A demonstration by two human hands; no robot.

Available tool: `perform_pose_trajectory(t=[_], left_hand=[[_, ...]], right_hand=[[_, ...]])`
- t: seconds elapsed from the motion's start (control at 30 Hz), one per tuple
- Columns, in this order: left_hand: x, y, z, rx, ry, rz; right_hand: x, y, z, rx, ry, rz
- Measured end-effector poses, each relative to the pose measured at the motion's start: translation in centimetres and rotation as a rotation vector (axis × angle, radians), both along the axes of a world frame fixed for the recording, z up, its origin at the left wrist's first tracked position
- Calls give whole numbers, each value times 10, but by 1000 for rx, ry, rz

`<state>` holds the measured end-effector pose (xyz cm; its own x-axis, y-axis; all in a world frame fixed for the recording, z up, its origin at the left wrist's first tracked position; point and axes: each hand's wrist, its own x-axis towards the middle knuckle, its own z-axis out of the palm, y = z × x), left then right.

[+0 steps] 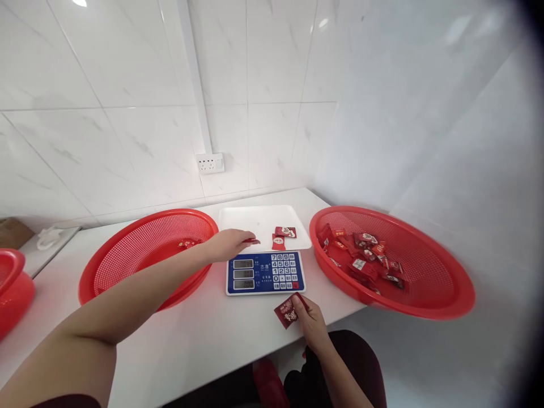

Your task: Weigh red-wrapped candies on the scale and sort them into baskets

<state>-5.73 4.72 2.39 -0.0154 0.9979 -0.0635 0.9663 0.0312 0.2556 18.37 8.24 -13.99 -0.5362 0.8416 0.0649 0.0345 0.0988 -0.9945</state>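
Head view. One white table [191, 351], against a tiled wall [148, 136].

One scale [260, 275], blue front panel with number keys and three display windows; white tray [246, 218] behind the panel. On the tray, right part: one maroon packet [285, 232] with white print, and one bright red packet [278, 242] just in front of it.

Left hand [229, 245]: reaching over the tray's near left corner, fingertips pinching a small red packet [251, 241]; whether the packet touches the tray cannot be told.

Right hand [311, 323]: in front of the scale, near the table's edge, grasping a dark red packet [285, 313] between thumb and fingers, its printed face up.

One red basket, left of the scale [148, 238], partly behind the left forearm; a few packets [187, 243] inside. One red basket, right of the scale [433, 277]; a loose heap of packets [365, 255] inside. One wall socket [210, 163], white, above the table.
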Motion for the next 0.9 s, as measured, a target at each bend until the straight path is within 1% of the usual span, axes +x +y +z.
perform_pose_trajectory(t=[0.13,0.2,0.27,0.4,0.5,0.67,0.9], left_hand=[[-17,-23,21,53,-7,120],[-29,-35,27,78,4,201],[-42,-47,29,92,39,280],[-66,-66,24,68,131,363],[-77,-75,18,39,149,396],[-83,-83,10,27,118,404],[-86,-81,0,17,87,408]], right_hand=[[0,0,0,12,-1,11],[1,0,1,11,-6,10],[1,0,1,12,-15,2],[2,0,0,14,-20,-9],[2,1,-1,7,-34,1],[3,2,-1,1,-41,2],[2,-1,0,-11,-30,-13]])
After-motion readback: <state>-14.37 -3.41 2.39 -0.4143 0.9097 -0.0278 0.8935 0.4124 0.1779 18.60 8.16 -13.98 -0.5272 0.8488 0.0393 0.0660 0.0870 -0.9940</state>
